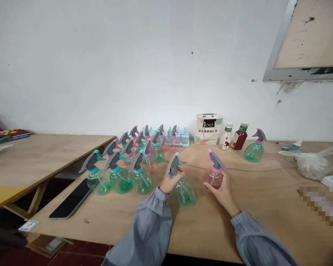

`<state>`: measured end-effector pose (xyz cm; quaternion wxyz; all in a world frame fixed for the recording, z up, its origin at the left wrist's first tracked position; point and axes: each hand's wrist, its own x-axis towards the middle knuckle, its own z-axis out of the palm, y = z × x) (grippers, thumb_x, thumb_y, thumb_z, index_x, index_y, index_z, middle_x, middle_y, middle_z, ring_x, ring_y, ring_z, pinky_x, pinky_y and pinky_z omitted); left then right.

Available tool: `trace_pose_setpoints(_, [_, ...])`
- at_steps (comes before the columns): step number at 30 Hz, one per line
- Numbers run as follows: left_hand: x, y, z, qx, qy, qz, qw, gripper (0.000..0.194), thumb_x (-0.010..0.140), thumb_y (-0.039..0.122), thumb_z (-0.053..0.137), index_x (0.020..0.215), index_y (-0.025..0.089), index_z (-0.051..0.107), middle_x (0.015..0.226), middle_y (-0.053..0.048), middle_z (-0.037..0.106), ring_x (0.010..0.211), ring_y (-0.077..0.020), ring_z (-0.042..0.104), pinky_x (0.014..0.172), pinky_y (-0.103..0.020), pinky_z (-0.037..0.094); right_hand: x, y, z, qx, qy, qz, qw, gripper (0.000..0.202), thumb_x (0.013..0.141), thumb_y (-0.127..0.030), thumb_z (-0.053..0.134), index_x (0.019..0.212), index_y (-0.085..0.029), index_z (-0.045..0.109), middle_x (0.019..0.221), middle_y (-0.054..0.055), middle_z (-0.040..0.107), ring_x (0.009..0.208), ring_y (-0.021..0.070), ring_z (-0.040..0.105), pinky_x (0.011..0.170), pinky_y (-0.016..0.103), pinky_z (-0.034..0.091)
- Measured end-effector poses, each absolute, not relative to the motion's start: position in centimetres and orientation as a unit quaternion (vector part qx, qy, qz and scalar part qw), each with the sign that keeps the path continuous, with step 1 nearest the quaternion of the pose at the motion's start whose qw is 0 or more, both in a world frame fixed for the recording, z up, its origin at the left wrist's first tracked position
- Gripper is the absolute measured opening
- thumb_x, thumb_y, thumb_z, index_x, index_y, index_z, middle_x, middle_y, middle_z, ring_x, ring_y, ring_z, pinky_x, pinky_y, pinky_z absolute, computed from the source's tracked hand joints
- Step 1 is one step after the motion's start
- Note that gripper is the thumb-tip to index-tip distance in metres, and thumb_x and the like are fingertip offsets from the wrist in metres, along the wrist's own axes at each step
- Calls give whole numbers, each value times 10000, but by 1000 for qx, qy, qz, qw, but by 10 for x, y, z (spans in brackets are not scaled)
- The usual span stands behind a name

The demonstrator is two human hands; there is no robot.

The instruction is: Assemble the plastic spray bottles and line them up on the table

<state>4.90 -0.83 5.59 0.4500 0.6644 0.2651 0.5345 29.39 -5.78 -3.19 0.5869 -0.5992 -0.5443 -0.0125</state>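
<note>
My left hand (171,181) is closed round the neck of a green spray bottle (185,194) with a grey and teal spray head; the bottle leans a little to the left. To its right, my right hand (222,189) grips a pink spray bottle (213,175) by its round body, fingers round the far side. That bottle has a grey and pink head. Left of my hands, several green and pink spray bottles stand in a group, with one green bottle (143,183) nearest to my left hand. Another green spray bottle (254,151) stands alone at the back right.
A black phone (71,199) lies at the left table edge. Along the wall are a pale blue rack (184,139), a paper bag (208,130), a white bottle (227,136) and a dark red bottle (240,137). A plastic bag (314,165) lies at the right.
</note>
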Motion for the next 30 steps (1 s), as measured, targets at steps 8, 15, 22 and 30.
trace_pose_setpoints(8, [48, -8, 57, 602, 268, 560, 501, 325, 639, 473, 746, 754, 179, 669, 768, -47, 655, 726, -187, 573, 730, -348, 490, 293, -58, -30, -596, -549, -22, 586, 896, 658, -754, 688, 1301, -179, 444, 1170, 143, 535, 1145, 341, 518, 979, 526, 432])
trace_pose_setpoints(15, [50, -13, 67, 610, 238, 545, 524, 338, 655, 367, 721, 943, 190, 712, 917, -64, 714, 718, -174, 594, 703, -327, 513, 293, -57, -30, -599, -547, -12, 584, 907, 653, -759, 688, 1291, -160, 450, 1175, 157, 536, 1136, 347, 523, 973, 542, 442])
trace_pose_setpoints(22, [50, -13, 63, 605, 268, 534, 527, 238, 617, 369, 707, 757, 178, 683, 705, -24, 646, 668, -167, 580, 658, -304, 500, 295, -56, -33, -595, -554, -9, 583, 912, 664, -747, 694, 1325, -177, 431, 1222, 151, 526, 1168, 336, 519, 1015, 534, 428])
trace_pose_setpoints(30, [51, -11, 63, 595, 267, 545, 528, 259, 613, 391, 713, 761, 183, 667, 770, -37, 660, 675, -161, 567, 691, -314, 486, 295, -55, -34, -597, -549, -5, 585, 931, 651, -763, 690, 1323, -171, 436, 1216, 161, 534, 1164, 345, 524, 996, 541, 440])
